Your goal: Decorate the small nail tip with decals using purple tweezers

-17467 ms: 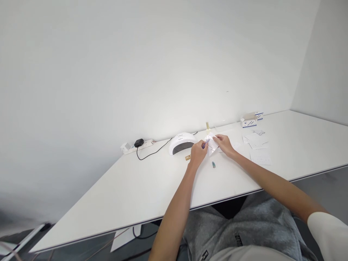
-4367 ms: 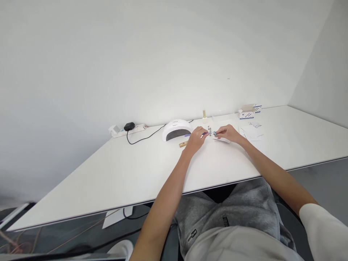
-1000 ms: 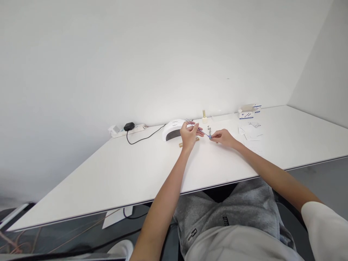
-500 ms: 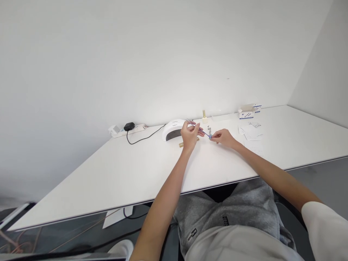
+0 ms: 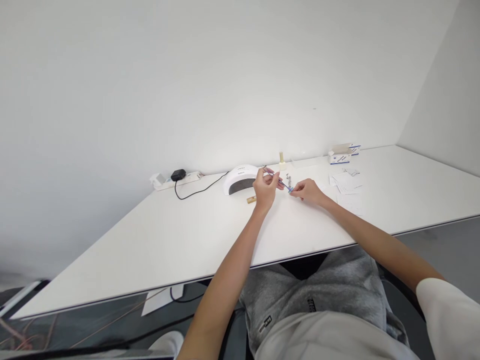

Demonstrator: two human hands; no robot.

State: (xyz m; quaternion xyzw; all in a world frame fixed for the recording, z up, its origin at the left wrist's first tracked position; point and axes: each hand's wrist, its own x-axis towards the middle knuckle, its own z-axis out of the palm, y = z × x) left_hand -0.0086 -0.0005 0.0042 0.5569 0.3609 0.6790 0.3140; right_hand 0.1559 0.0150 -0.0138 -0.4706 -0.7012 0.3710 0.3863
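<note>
My left hand [image 5: 265,191] is closed around a slender, dark purplish pen-like tool [image 5: 284,184], held at a slant with its lower end toward my right hand. Between the thumb and fingers of my right hand [image 5: 307,191] is a small blue piece [image 5: 290,189]. The tool's tip meets the blue piece or lies very close to it; I cannot tell which. Just behind the blue piece stands a small silvery, clear-looking object [image 5: 288,179]. A short gold-coloured block [image 5: 251,199] lies on the table left of my left hand.
A white arched nail lamp [image 5: 241,179] stands behind my left hand. Farther back is a pale yellow nail polish bottle [image 5: 282,162]. Small white-and-blue boxes [image 5: 339,158] and paper sheets [image 5: 348,185] lie to the right. A power strip [image 5: 180,180] with a black adapter [image 5: 178,174] sits at left.
My left hand has shifted slightly right, carrying the slender tool, and more of its outline overlaps the space near the blue piece. My right hand has barely moved.
</note>
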